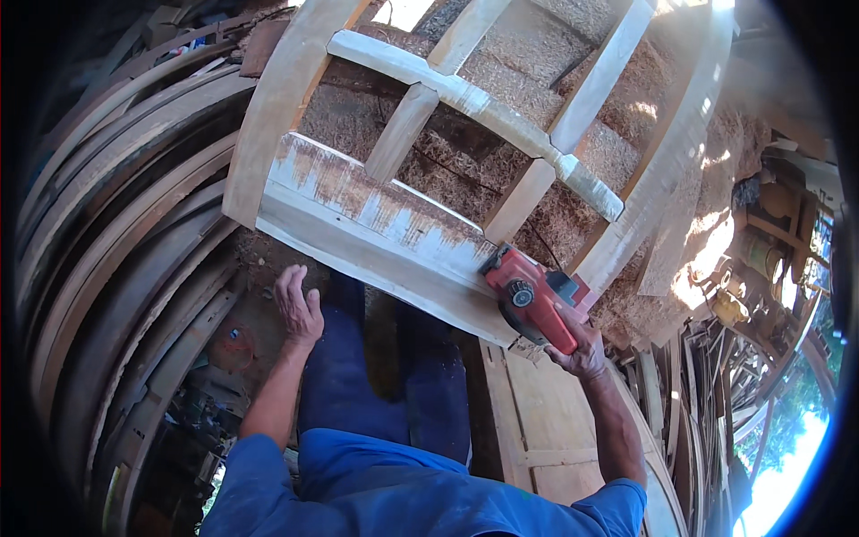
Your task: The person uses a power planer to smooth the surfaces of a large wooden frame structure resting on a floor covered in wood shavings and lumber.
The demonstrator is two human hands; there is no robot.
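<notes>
My right hand (582,353) is wrapped round the rear handle of a red electric planer (530,300) with a dark round knob. The planer rests at the right end of a wide bottom rail (376,242) of a wooden panel frame. Rough brown and whitish patches cover part of that rail; its near edge is paler. My left hand (298,306) is held free in front of the rail's left end, fingers apart and nothing in it. Slanting crosspieces, a middle rail (483,103) and two side stiles (273,134) make up the rest of the frame.
Wood shavings (528,80) lie thickly under and around the frame. Long boards (134,242) are stacked on the left. A panelled wooden piece (550,403) lies by my right forearm, with thin strips (693,403) beyond it. A dark cord (537,234) runs across the shavings near the planer.
</notes>
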